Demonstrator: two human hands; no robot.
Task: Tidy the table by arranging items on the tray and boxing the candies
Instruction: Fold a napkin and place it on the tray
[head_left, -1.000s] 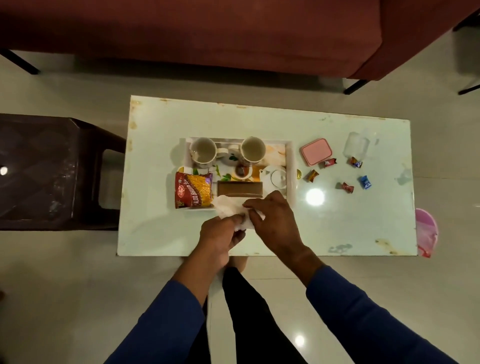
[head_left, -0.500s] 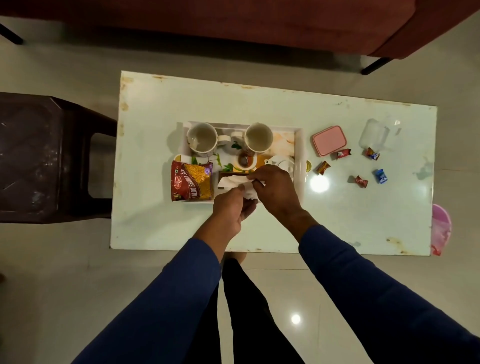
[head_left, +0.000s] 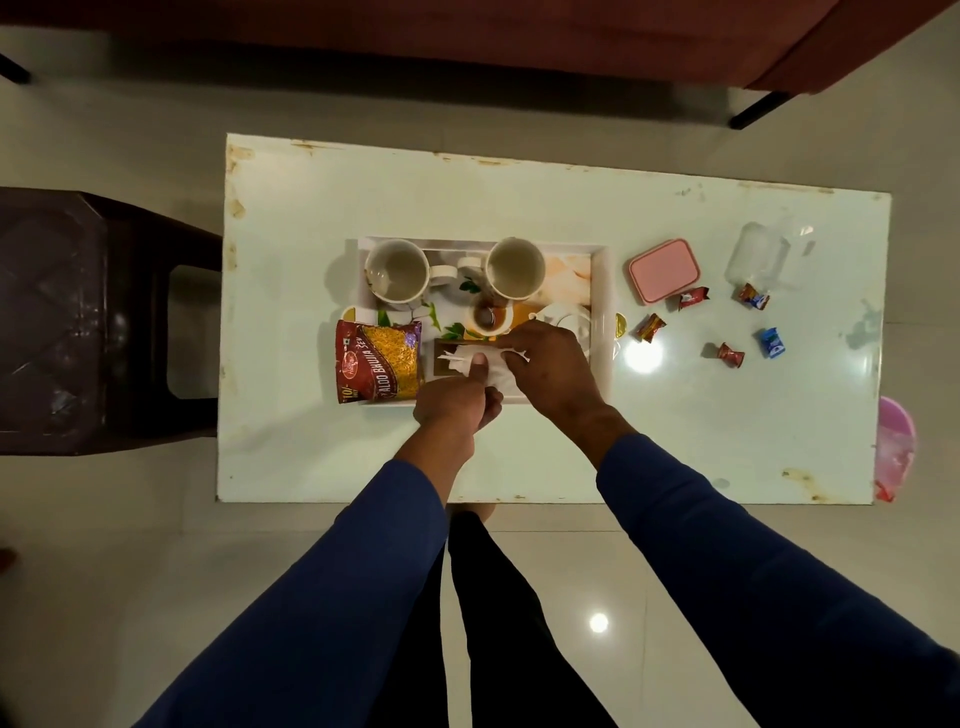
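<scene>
Right now both hands, left hand and right hand, pinch a white napkin over the tray. Its long axis runs left-right. Candies lie scattered on the bench.

We look straight down on a pale, glossy tiled floor that mirrors a round ceiling light. At centre stands a white rectangular surface with rust-stained, chipped edges; its top shows a second bright reflection. Along the upper edge we see a dark red sofa on black legs. To the left stands a dark brown plastic stool, close beside the surface. A pink object protrudes past the right edge.
</scene>
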